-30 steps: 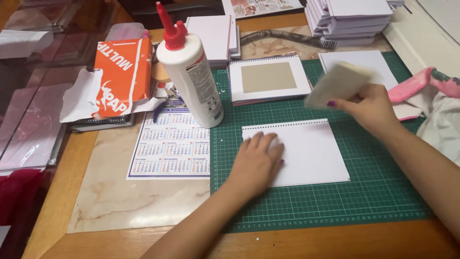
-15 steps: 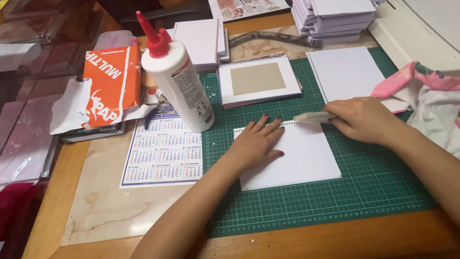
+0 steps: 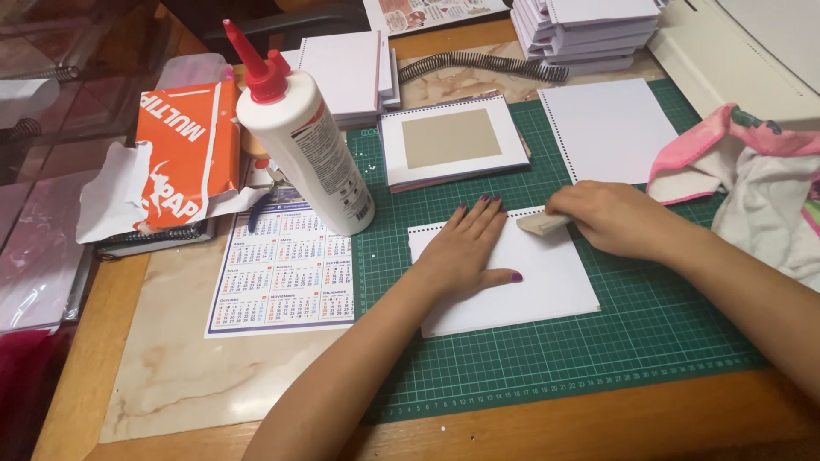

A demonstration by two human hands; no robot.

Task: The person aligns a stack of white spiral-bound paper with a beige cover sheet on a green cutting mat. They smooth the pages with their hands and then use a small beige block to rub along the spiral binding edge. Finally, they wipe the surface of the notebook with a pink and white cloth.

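Note:
My left hand point(image 3: 468, 246) lies flat, fingers spread, on a white punched sheet point(image 3: 547, 282) that rests on the green cutting mat point(image 3: 598, 358). My right hand point(image 3: 611, 218) grips a small beige flat piece of card point(image 3: 541, 224) and presses its edge down on the sheet's top edge, just right of my left fingertips. A white cover with a beige window point(image 3: 451, 138) lies on the mat behind the sheet. Another white punched sheet point(image 3: 611, 128) lies at the back right.
A tall white glue bottle with a red nozzle point(image 3: 303, 141) stands left of the sheet. A calendar card point(image 3: 282, 273), an orange torn paper wrapper point(image 3: 184, 158), stacks of white pads point(image 3: 585, 26), a wire spiral point(image 3: 483, 61) and a pink-and-white cloth point(image 3: 752, 188) surround the mat.
My right hand brought the beige piece down from the air at the right to the sheet's top edge and slid it left. My left hand stayed pressed on the sheet.

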